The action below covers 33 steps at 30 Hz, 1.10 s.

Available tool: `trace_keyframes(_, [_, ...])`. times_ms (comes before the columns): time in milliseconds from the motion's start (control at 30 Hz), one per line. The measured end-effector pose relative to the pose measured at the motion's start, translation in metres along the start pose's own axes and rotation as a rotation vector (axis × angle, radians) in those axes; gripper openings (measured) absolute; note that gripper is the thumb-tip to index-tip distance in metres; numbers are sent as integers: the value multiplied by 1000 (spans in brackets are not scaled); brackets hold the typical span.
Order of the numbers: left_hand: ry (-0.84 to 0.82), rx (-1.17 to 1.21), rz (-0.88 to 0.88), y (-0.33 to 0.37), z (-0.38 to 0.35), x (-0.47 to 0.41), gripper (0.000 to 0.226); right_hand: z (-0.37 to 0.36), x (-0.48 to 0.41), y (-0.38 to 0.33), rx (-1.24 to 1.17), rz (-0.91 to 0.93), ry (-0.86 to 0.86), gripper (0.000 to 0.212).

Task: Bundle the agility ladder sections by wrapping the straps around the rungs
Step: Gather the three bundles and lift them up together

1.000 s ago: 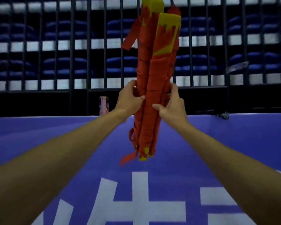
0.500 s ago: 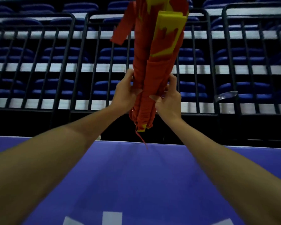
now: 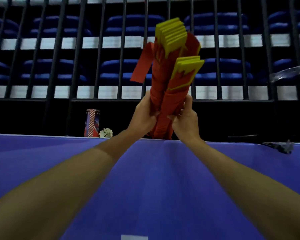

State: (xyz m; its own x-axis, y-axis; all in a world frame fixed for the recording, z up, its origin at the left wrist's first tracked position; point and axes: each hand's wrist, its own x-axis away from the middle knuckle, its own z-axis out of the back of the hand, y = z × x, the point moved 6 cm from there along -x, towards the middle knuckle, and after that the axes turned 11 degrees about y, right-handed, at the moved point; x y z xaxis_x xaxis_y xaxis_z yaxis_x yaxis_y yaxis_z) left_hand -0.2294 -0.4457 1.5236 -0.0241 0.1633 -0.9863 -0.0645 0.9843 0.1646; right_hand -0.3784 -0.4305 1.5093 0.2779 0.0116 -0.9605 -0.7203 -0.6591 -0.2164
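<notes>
Held upright above the purple floor (image 3: 145, 179), the ladder bundle (image 3: 170, 80), gripped low by left hand (image 3: 143, 118) and right hand (image 3: 184, 121), looks light, its rungs (image 3: 173, 35) stiff, its straps (image 3: 142, 64) floppy.

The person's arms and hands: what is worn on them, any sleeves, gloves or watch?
Nothing worn shows. The bare left hand and bare right hand have no gloves, watch or band, and both forearms are uncovered down to the picture's edge. Rings are too small to tell.
</notes>
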Motion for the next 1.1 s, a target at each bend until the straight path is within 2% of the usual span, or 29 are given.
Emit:
trace_keyframes(133, [-80,-84,50,-78,-11,-4,40,-40,13,35,141,10,-81,59])
trace_keyframes(200, [-148,-192,101,-137,-17,-4,38,-55,25,54,226,44,-217,65])
trace_keyframes(267, [-285,-382,113,-178,-17,2,49,-64,40,71,308,153,-379,73])
trace_keyframes(367, [-501,-485,228,-158,-13,26,30,-63,52,83,464,264,-415,58])
trace_keyframes(433, [-585,-515,266,-133,-16,34,22,-61,55,83,534,281,-441,70])
trace_keyframes(467, [-615,-567,245,-116,-17,35,26,-60,56,83,559,281,-466,72])
trace_keyframes(533, [-724,-625,221,-89,-11,37,21,-55,56,88,591,281,-494,69])
trace_keyframes(567, [-745,-565,203,-83,-11,39,29,-52,56,90,595,272,-497,62])
trace_keyframes(600, [-780,-510,182,-81,-8,43,47,-48,56,93,585,251,-496,51])
trace_keyframes(667, [-704,-435,168,-75,6,52,77,-39,57,99,539,215,-474,33])
trace_keyframes(700, [-648,-421,192,-79,12,57,82,-35,59,101,527,210,-468,34])
trace_keyframes(733, [-591,-411,235,-78,17,59,75,-31,60,101,519,202,-465,41])
trace_keyframes(800, [-465,-335,282,-68,28,64,33,-21,62,92,467,211,-421,58])
trace_keyframes(833, [-393,-253,280,-65,34,64,28,-14,62,83,406,225,-377,62])
trace_keyframes(933, [-198,-2,322,-50,56,67,37,5,63,44,92,271,-282,61])
trace_keyframes(967, [-167,36,326,-45,63,71,46,11,65,30,-9,286,-276,61])
trace_keyframes(1033, [-165,122,276,-25,70,78,60,20,70,2,-128,323,-263,63])
trace_keyframes(1100, [-172,103,172,-3,69,81,65,28,73,-21,-178,373,-219,62])
